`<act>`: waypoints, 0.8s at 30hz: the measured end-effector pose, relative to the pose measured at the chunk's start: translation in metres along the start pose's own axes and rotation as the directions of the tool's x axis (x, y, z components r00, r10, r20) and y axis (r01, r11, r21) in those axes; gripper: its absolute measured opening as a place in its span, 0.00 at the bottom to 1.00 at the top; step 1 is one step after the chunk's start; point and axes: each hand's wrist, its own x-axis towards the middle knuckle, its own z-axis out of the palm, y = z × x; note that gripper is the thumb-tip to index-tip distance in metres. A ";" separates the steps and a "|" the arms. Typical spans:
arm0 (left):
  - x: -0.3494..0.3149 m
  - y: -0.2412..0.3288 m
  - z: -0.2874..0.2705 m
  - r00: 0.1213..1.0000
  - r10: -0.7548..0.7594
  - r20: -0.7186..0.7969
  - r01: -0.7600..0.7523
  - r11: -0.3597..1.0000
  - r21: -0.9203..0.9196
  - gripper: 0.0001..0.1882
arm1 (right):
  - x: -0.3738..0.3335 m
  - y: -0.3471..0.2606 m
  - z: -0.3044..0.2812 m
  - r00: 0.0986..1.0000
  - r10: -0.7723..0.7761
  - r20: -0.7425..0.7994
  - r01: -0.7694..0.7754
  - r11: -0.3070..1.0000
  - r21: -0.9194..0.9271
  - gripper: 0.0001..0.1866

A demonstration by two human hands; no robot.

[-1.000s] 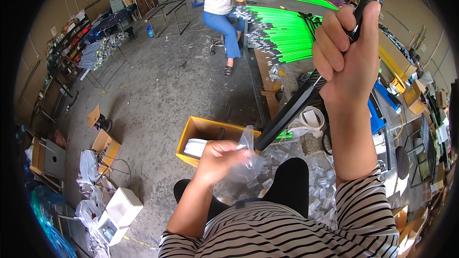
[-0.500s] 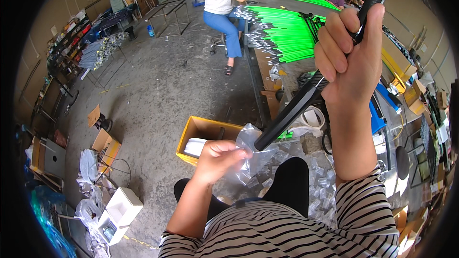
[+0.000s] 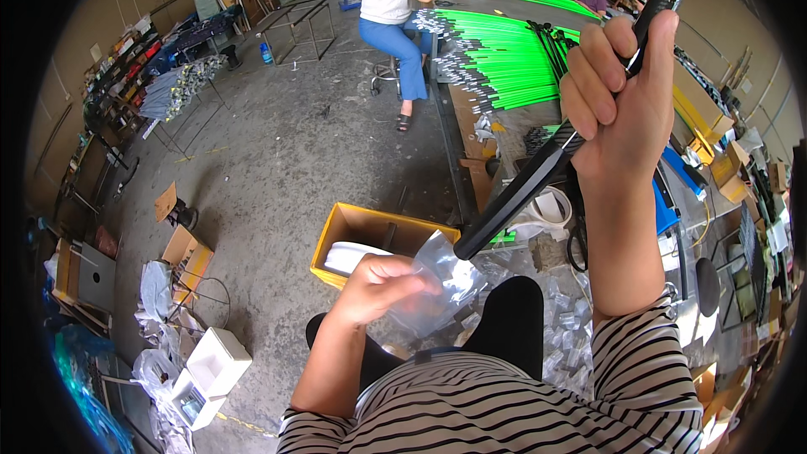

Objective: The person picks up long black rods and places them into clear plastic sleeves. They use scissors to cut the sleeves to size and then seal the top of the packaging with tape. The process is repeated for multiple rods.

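My right hand (image 3: 618,101) is closed around a long black rod with a thicker black handle (image 3: 517,197), raised at the upper right. The rod slants down to the left, and the handle's end hangs above my lap. My left hand (image 3: 382,286), at lower centre, pinches a clear plastic bag (image 3: 441,286). The bag's upper edge is right beside the handle's end; whether they touch I cannot tell. Part of the left fingers shows blurred through the film.
A yellow-edged box (image 3: 332,227) with white items stands just beyond my left hand. Small clear plastic pieces (image 3: 559,336) lie beside my right leg. Bright green rods (image 3: 504,59) cover the bench ahead, where a seated person (image 3: 391,0) holds something. A white tape roll (image 3: 551,206) lies nearby.
My left hand and the bag have shifted slightly down and left, away from the handle's end. The handle's end has moved slightly right and up. The right hand keeps its grip.
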 end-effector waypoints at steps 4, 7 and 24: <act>-0.002 -0.003 -0.004 0.999 -0.039 -0.030 0.038 0.999 -0.021 0.05 | -0.001 0.002 0.001 1.000 0.007 0.013 -0.007 1.000 0.002 0.21; -0.002 -0.010 -0.004 0.997 0.058 -0.048 -0.060 0.997 -0.046 0.04 | -0.001 0.000 0.002 0.997 0.056 0.053 -0.057 0.998 0.019 0.21; 0.005 -0.024 0.001 0.971 0.175 -0.163 -0.167 0.984 0.060 0.02 | -0.002 0.007 0.002 1.000 0.019 0.016 -0.020 0.998 0.060 0.21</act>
